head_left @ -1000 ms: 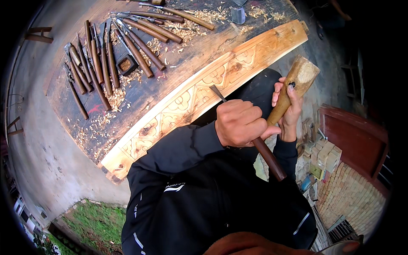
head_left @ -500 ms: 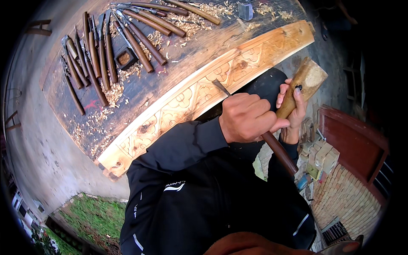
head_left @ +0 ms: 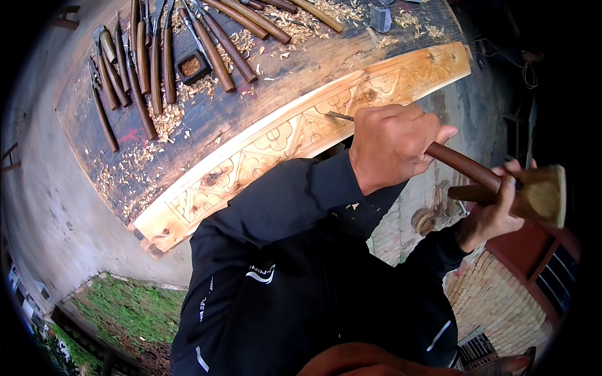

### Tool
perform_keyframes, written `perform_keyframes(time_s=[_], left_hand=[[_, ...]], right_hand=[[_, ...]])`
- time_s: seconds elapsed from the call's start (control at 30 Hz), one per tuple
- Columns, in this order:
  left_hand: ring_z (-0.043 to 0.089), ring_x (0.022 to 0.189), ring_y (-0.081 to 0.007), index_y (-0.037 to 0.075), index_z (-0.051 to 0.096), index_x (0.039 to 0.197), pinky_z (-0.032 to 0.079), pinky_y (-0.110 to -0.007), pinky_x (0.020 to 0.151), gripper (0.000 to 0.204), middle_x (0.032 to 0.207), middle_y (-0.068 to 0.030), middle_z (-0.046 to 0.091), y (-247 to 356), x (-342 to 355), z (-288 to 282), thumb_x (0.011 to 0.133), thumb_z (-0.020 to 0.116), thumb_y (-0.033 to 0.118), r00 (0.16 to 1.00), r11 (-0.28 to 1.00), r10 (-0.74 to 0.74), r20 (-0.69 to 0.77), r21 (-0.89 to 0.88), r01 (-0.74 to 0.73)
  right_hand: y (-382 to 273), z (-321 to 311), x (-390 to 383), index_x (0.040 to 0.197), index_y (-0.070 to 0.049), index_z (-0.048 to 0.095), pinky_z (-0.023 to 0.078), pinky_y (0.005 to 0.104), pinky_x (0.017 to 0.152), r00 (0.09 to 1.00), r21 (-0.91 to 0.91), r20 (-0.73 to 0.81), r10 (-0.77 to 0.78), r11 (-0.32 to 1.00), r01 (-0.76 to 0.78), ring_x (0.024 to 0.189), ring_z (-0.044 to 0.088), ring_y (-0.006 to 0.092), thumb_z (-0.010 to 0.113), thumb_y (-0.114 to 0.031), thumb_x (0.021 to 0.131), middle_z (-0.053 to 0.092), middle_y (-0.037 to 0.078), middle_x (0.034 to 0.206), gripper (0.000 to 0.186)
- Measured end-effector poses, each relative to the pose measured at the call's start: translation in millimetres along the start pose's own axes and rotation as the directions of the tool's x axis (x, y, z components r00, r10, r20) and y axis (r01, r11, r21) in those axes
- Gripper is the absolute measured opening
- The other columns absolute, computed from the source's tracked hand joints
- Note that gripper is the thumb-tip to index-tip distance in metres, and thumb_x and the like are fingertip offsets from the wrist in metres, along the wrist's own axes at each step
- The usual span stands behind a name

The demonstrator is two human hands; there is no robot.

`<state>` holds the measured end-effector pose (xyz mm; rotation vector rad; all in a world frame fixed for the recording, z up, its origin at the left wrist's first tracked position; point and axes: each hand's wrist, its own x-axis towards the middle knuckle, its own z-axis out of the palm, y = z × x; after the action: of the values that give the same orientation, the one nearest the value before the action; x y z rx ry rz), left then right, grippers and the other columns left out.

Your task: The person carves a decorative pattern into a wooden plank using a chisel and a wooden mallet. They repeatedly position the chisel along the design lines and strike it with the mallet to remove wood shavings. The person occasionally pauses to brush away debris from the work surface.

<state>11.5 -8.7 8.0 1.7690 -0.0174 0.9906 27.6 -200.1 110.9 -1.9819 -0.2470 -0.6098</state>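
Observation:
My left hand [head_left: 396,145] is closed round the handle of a wood chisel [head_left: 464,165]. Its narrow blade points left, the tip at the carved face of a long, gently curved pale board [head_left: 271,143]. Incised diamonds and petal shapes run along that board. Off to the right, my right hand [head_left: 496,216] grips a wooden mallet [head_left: 544,195], whose thick block-like head faces right. The butt of the chisel handle overlaps the mallet and the right fingers in view; whether they touch I cannot tell.
The dark worktable [head_left: 207,135] carries several wooden-handled carving tools [head_left: 143,69], a small dark square box [head_left: 192,67] and scattered shavings [head_left: 169,122]. A grey metal piece [head_left: 380,19] lies at the far edge. Stacked bricks [head_left: 495,294] stand lower right; grass [head_left: 128,313] shows lower left.
The mallet has swung right and down, away from my left hand. My left hand has shifted up and right, and the chisel has turned so its handle extends right toward the mallet.

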Motion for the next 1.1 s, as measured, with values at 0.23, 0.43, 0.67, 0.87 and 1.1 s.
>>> perform_keyframes(time_s=[0.23,0.43,0.67,0.87,1.1], left_hand=[[0.049,0.044,-0.0256,0.012,0.047,0.06,0.035,-0.038,0.041,0.046,0.052,-0.006,0.045,0,2,5,0.084,0.084,0.026,0.999,0.999,-0.034,-0.023,0.025,0.034],[0.051,0.045,-0.0259,0.012,0.048,0.06,0.035,-0.038,0.042,0.045,0.053,-0.0063,0.047,-2,1,0,0.085,0.082,0.026,0.997,0.997,-0.062,-0.035,0.044,0.064],[0.049,0.046,-0.0259,0.01,0.047,0.06,0.034,-0.038,0.043,0.045,0.054,-0.0062,0.045,-2,-3,-3,0.08,0.085,0.024,0.999,0.999,-0.014,-0.032,0.041,0.016],[0.042,0.047,-0.0216,0.011,0.041,0.059,0.031,-0.036,0.044,0.051,0.059,-0.0038,0.035,4,-30,-16,0.072,0.086,0.03,0.987,0.988,0.151,0.048,0.028,-0.152],[0.039,0.044,-0.0215,0.012,0.04,0.057,0.028,-0.035,0.042,0.052,0.055,-0.0027,0.034,4,-33,-31,0.072,0.088,0.026,0.986,0.985,0.161,0.03,-0.066,-0.159]], right_hand=[[-16,-3,22,0.13,0.002,0.06,0.056,0.0393,0.087,0.925,-0.121,-0.04,-0.379,0.92,0.372,0.094,0.068,0.0233,0.072,-0.013,0.089,0.069,0.016,0.11,0.045],[-22,-17,29,0.128,0.003,0.062,0.059,0.0359,0.09,0.875,-0.5,-0.061,-0.481,0.773,0.39,0.097,0.069,0.0214,0.08,0.0,0.084,0.072,0.013,0.109,0.047],[-2,2,12,0.118,0.002,0.069,0.058,0.0363,0.092,0.915,-0.353,0.154,-0.373,0.844,0.403,0.1,0.071,0.0213,0.081,0.004,0.08,0.074,0.015,0.111,0.04],[-3,1,-18,0.126,0.009,0.062,0.059,0.0358,0.091,0.959,-0.289,0.008,-0.282,0.918,0.272,0.097,0.069,0.0201,0.078,0.012,0.082,0.072,0.014,0.112,0.046],[15,-10,-23,0.133,0.009,0.057,0.059,0.0317,0.091,0.905,-0.441,0.238,-0.352,0.791,0.424,0.102,0.071,0.0237,0.061,-0.01,0.102,0.07,0.016,0.114,0.036]])
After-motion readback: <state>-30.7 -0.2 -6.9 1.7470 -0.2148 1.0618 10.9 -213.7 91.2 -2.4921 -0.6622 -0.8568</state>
